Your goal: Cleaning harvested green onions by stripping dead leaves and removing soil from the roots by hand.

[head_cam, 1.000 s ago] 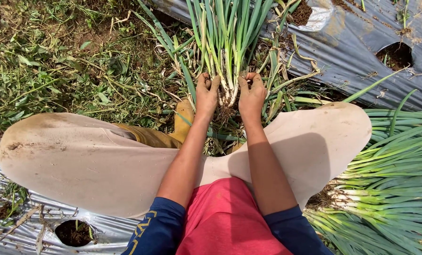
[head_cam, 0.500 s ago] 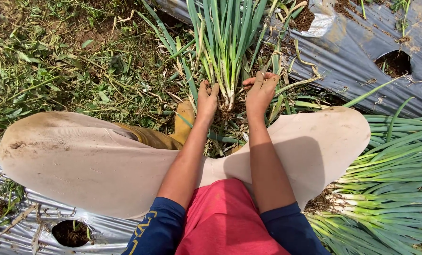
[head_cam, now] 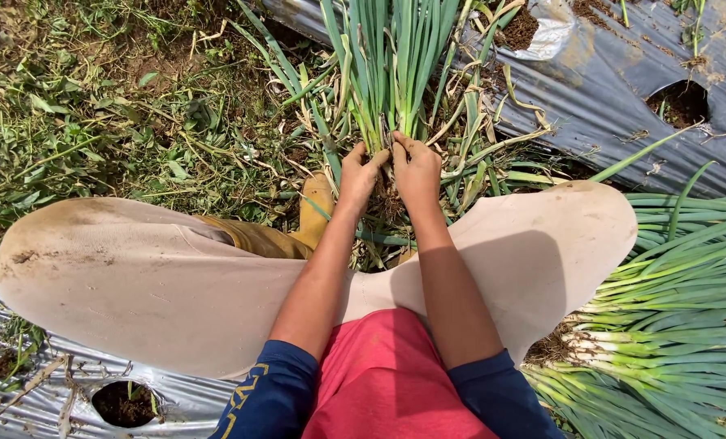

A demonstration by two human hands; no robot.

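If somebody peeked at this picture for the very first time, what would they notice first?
Probably the tall clump of green onions at the top middle, with the left hand and right hand gripping its base side by side. Next comes the person's wide beige trousers spread across the middle, and a pile of pulled green onions lying on the right. Silver plastic sheeting with round holes covers the soil at the upper right.

Two hands, the left hand and the right hand, closed their fingers on one clump of green onions. One pile of onions lay right of them. Two holes showed in the plastic sheet.
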